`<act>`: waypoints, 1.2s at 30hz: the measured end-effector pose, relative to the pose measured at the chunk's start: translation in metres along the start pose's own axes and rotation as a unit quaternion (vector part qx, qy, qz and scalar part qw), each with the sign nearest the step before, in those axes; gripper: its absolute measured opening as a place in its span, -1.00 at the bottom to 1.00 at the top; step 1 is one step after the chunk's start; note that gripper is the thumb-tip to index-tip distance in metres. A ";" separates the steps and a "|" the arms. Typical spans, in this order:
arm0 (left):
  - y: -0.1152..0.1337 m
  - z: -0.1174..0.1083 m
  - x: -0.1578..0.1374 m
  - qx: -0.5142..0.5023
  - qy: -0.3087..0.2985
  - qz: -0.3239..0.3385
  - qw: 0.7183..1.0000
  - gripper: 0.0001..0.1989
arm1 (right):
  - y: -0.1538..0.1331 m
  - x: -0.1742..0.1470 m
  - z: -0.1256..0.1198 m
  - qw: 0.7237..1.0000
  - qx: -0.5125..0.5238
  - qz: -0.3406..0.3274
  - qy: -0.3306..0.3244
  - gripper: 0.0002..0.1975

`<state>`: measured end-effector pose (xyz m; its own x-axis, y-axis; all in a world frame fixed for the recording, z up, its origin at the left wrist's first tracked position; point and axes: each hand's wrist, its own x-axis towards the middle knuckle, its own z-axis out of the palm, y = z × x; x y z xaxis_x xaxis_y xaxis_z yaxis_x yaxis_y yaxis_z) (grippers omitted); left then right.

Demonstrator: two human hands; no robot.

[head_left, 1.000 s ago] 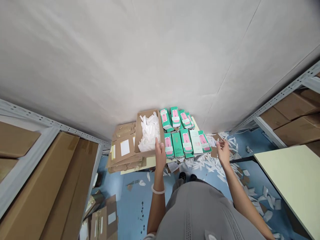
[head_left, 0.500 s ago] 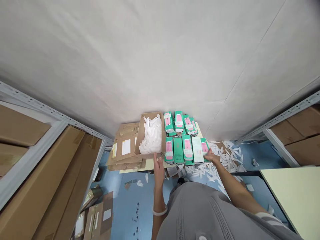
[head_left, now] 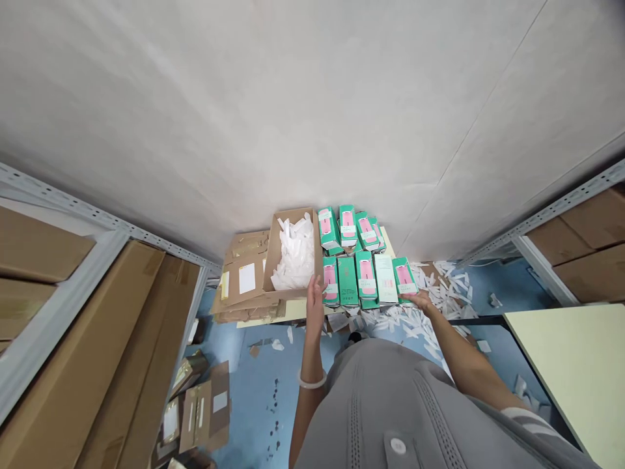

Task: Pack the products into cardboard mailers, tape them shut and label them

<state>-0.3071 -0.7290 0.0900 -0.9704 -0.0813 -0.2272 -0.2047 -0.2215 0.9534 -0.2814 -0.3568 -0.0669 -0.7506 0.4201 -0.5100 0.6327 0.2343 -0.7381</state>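
Observation:
My left hand point(head_left: 315, 301) is raised by the front right corner of an open cardboard box point(head_left: 274, 257) filled with white paper strips point(head_left: 295, 253). Its fingers point up, held slightly apart, with nothing seen in them. My right hand point(head_left: 418, 300) grips the near end of a green carton with a pink front point(head_left: 404, 275), the rightmost in the front row. Left of that carton stand a pale carton point(head_left: 385, 279), another pink-fronted carton point(head_left: 366, 273) and a plain green carton point(head_left: 347, 281). Several similar cartons point(head_left: 347, 221) form a row behind.
Flattened cardboard point(head_left: 239, 251) lies left of the open box. White strips litter the blue floor point(head_left: 249, 391) at right. Shelving with large brown boxes point(head_left: 117, 326) flanks the left, more boxes point(head_left: 586, 241) the right. A pale tabletop point(head_left: 571, 365) stands near right.
My right hand has shifted from the right side of the end carton to its near end, and that carton now sits tilted and more exposed. My left hand has moved slightly right.

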 end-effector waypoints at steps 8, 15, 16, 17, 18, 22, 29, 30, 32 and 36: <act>0.038 0.015 0.009 -0.151 -0.141 -0.069 0.976 -0.36 | 0.016 -0.066 -0.021 0.993 0.100 0.064 0.018 -0.49; 0.055 0.078 0.035 -0.211 -0.284 -0.131 0.926 -0.41 | 0.011 -0.140 -0.047 0.955 0.284 0.026 0.085 -0.48; 0.054 0.093 0.038 -0.213 -0.301 -0.143 0.918 -0.42 | 0.009 -0.152 -0.052 0.947 0.306 0.017 0.100 -0.48; 0.051 0.109 0.039 -0.211 -0.318 -0.159 0.911 -0.43 | 0.007 -0.165 -0.057 0.939 0.322 0.010 0.117 -0.47; 0.048 0.127 0.039 -0.205 -0.336 -0.178 0.902 -0.44 | 0.005 -0.178 -0.062 0.932 0.335 0.007 0.136 -0.47; 0.028 0.200 0.013 -0.175 -0.417 -0.262 0.853 -0.44 | 0.003 -0.234 -0.080 0.906 0.365 -0.008 0.213 -0.47; -0.011 0.287 -0.087 -0.097 -0.539 -0.348 0.761 -0.39 | 0.036 -0.297 -0.097 0.851 0.428 0.043 0.301 -0.46; -0.017 0.294 -0.099 -0.079 -0.552 -0.346 0.755 -0.38 | 0.044 -0.301 -0.100 0.840 0.440 0.049 0.313 -0.46; -0.030 0.308 -0.120 -0.050 -0.568 -0.340 0.748 -0.36 | 0.063 -0.305 -0.108 0.829 0.453 0.061 0.324 -0.48; -0.059 0.346 -0.153 -0.023 -0.569 -0.333 0.751 -0.37 | 0.105 -0.310 -0.139 0.832 0.445 0.086 0.320 -0.53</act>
<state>-0.1903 -0.3675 0.1374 -0.1405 0.9409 -0.3082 -0.7144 0.1192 0.6895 0.0440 -0.3404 0.0756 -0.2283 0.8274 -0.5131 0.1149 -0.5005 -0.8581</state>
